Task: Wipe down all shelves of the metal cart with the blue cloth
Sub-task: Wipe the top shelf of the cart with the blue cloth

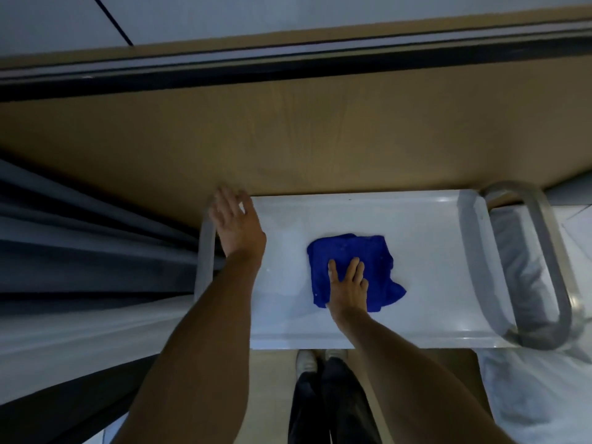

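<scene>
— One shelf is all you can see from up here: the top shelf point(416, 225) of the metal cart point(467, 339) fills the middle of your view, pushed against a wooden panel point(288, 139) at twelve o'clock. Any lower shelves are hidden beneath it.

— Why is my left hand out at nine o'clock?

— Your left hand point(235, 221) rests with straight fingers over the cart's left end, by the rail point(205, 251). My guess is that you are steadying the cart so it does not roll while you rub. It grips nothing.

— And the cloth?

— Your blue cloth point(349, 254) lies crumpled near the shelf's centre. Your right hand point(347, 285) presses flat on its near half, fingers spread and straight, pinning it to the metal rather than clutching it. That suits broad strokes.

— What is around me?

— Dark curtain folds point(80, 238) hang at nine o'clock, close beside the left rail. The looped handle point(544, 267) stands at three o'clock, with something pale point(528, 395), perhaps bedding, beyond it. Your shoes point(306, 360) show at six o'clock. The handle and raised rims will probably hinder wiping the corners.
</scene>
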Tool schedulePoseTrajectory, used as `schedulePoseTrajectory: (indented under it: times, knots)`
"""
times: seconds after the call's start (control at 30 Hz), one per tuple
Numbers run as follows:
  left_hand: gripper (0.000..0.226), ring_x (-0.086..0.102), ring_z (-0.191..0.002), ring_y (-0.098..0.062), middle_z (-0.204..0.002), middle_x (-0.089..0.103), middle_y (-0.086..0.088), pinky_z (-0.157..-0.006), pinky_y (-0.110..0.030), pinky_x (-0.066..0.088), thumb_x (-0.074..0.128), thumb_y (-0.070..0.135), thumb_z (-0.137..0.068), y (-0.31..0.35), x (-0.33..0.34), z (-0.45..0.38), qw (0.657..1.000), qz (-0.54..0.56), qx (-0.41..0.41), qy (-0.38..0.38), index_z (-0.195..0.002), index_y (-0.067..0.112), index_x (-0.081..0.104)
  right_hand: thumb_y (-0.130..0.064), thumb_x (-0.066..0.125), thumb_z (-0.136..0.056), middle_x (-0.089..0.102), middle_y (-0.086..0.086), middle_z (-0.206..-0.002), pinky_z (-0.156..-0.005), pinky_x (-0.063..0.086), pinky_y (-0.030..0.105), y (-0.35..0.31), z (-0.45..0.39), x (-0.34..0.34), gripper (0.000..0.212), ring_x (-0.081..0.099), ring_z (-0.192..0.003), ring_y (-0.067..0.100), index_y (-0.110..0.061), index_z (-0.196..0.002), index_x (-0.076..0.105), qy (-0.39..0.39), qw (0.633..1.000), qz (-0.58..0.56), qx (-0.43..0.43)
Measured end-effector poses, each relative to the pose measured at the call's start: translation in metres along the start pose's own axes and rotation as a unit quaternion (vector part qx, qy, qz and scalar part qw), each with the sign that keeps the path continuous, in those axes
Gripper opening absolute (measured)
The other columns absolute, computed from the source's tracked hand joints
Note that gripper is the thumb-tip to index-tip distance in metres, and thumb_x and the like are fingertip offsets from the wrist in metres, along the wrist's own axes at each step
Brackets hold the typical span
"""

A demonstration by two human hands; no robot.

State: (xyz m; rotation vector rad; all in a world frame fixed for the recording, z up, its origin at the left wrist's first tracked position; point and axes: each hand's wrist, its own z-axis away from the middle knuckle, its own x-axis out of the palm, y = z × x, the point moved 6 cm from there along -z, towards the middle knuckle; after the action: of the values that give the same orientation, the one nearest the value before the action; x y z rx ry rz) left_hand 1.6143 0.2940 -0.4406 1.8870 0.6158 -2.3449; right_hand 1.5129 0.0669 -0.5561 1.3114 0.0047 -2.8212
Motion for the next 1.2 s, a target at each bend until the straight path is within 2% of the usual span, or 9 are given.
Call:
schedulePoseTrajectory:
  times: [0.17,0.33,0.47,0.53,0.63,0.73,0.8,0.97,1.2]
  knots:
    - [0.09,0.036,-0.133,-0.048,-0.154,0.018,-0.032,-0.107,-0.056,0.031,0.057,0.041,-0.091,-0.033,0.027,-0.008,0.977,0.067,-0.165,-0.115,-0.152,-0.001,0.006,-0.045,0.053,-0.099,-0.015,0.034,-0.157,-0.118,0.02,0.051,-0.015,-0.025,-0.017,0.085,-0.006,-0.148,0.049,-0.028,-0.157,-0.006,0.036,0.998,-0.048,-0.003]
    - [0.074,0.052,-0.111,-0.042,-0.139,0.038,-0.03,-0.085,-0.048,0.048,0.054,0.03,-0.091,-0.042,0.03,-0.009,0.979,0.095,-0.142,-0.11,-0.149,0.0,0.018,-0.041,0.054,-0.1,-0.012,0.034,-0.158,-0.119,0.021,0.051,-0.044,-0.053,-0.039,0.083,-0.003,-0.148,0.05,-0.029,-0.158,-0.004,0.041,0.998,-0.035,-0.017]
    - [0.055,0.064,-0.091,-0.036,-0.118,0.058,-0.023,-0.065,-0.038,0.046,0.048,0.038,-0.097,-0.066,0.034,-0.041,0.989,0.12,-0.044,-0.074,-0.141,0.007,0.035,-0.043,0.052,-0.1,-0.009,0.029,-0.16,-0.119,0.02,0.051,-0.073,-0.053,-0.039,0.081,-0.002,-0.149,0.047,-0.03,-0.159,-0.002,0.068,0.996,-0.033,-0.043]
    - [0.058,0.06,-0.105,-0.039,-0.129,0.051,-0.026,-0.075,-0.043,0.05,0.047,0.034,-0.096,-0.068,0.042,-0.042,0.986,0.151,-0.026,-0.064,-0.146,0.01,0.029,-0.047,0.051,-0.099,-0.005,0.027,-0.162,-0.119,0.019,0.051,-0.092,-0.043,-0.031,0.079,0.002,-0.15,0.046,-0.03,-0.159,0.003,0.081,0.994,-0.057,-0.056]
    - [0.072,0.025,-0.141,-0.044,-0.157,0.014,-0.027,-0.098,-0.054,0.044,0.047,0.032,-0.093,-0.059,0.049,-0.033,0.982,0.175,0.015,-0.073,-0.154,0.017,0.013,-0.053,0.067,-0.085,0.016,0.03,-0.159,-0.112,0.032,0.054,-0.125,-0.007,-0.003,0.086,0.025,-0.145,0.047,-0.029,-0.157,0.026,0.094,0.99,-0.056,-0.091]
    - [0.072,0.013,-0.147,-0.041,-0.162,0.008,-0.02,-0.109,-0.056,0.036,0.045,0.029,-0.092,-0.065,0.047,-0.039,0.974,0.206,0.056,-0.074,-0.156,0.018,0.014,-0.063,0.079,-0.062,0.04,0.031,-0.148,-0.102,0.044,0.055,-0.158,0.033,0.03,0.097,0.05,-0.129,0.045,-0.027,-0.145,0.047,0.054,0.987,-0.046,-0.145]
    - [0.073,0.009,-0.148,-0.041,-0.162,0.004,-0.019,-0.117,-0.055,0.022,0.045,0.036,-0.093,-0.068,0.045,-0.043,0.98,0.172,0.086,-0.047,-0.156,0.02,0.012,-0.071,0.071,-0.062,0.033,0.031,-0.151,-0.108,0.034,0.057,-0.169,0.035,0.034,0.101,0.044,-0.135,0.046,-0.029,-0.148,0.041,0.044,0.985,-0.041,-0.162]
    - [0.067,0.003,-0.149,-0.038,-0.162,0.001,-0.02,-0.118,-0.055,0.015,0.033,0.05,-0.097,-0.064,0.047,-0.045,0.977,0.173,0.124,0.002,-0.156,0.026,0.011,-0.086,0.033,-0.078,-0.026,0.023,-0.159,-0.12,-0.003,0.057,-0.181,-0.04,-0.007,0.103,-0.022,-0.148,0.039,-0.037,-0.156,-0.013,0.078,0.987,-0.047,-0.136]
    - [0.06,0.002,-0.15,-0.033,-0.163,0.0,-0.017,-0.12,-0.052,0.011,0.024,0.044,-0.101,-0.065,0.049,-0.05,0.974,0.195,0.112,-0.014,-0.156,0.025,0.01,-0.069,0.043,-0.088,-0.022,0.027,-0.159,-0.122,0.003,0.056,-0.227,-0.111,-0.066,0.105,-0.017,-0.149,0.042,-0.025,-0.151,-0.028,0.137,0.988,-0.039,-0.057]
